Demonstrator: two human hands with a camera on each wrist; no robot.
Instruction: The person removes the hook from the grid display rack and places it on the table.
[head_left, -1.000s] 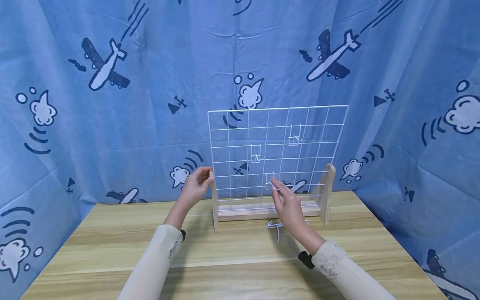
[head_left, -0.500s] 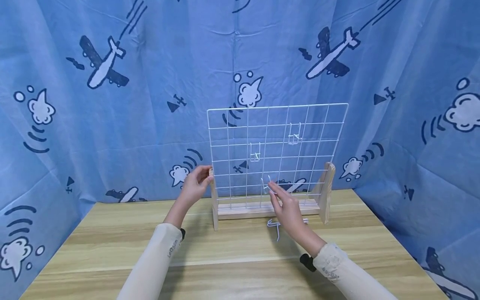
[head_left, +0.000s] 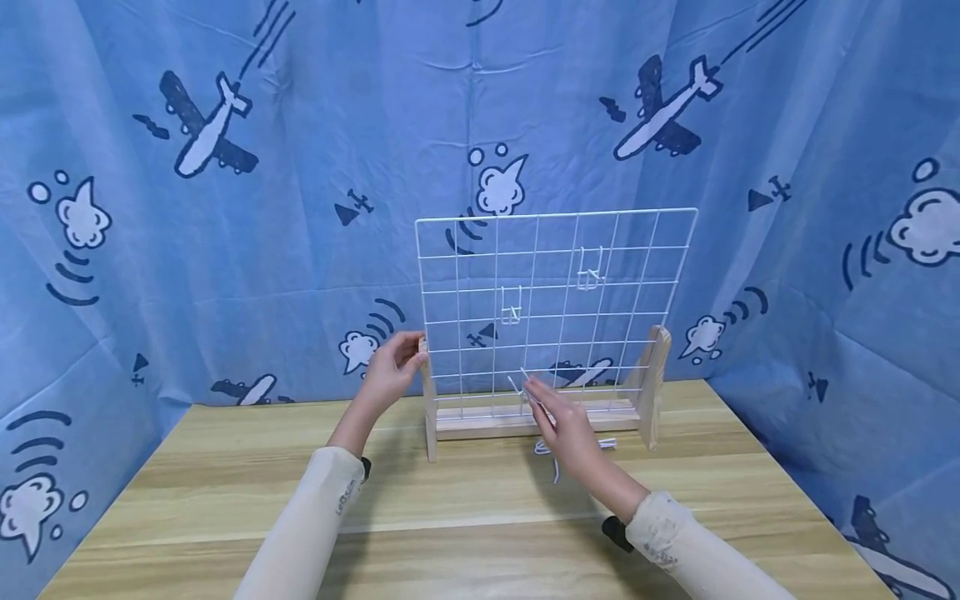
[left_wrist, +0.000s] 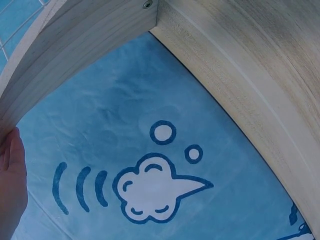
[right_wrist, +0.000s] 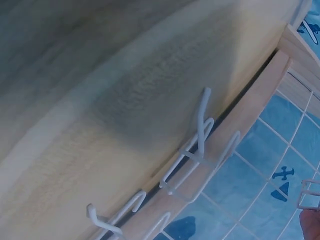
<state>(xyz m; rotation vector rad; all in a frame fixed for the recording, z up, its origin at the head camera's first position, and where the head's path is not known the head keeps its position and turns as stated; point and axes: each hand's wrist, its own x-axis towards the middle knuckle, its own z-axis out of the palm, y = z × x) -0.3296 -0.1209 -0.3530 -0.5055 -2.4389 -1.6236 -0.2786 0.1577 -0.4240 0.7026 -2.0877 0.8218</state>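
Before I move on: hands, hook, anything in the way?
Left hand grips stand's left upright. Right hand holds white hook near wire grid. Loose hooks on table below; nothing visibly blocking.

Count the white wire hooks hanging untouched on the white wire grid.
2: upper-right hook and lower hook left of centre. The right hand holds another hook.
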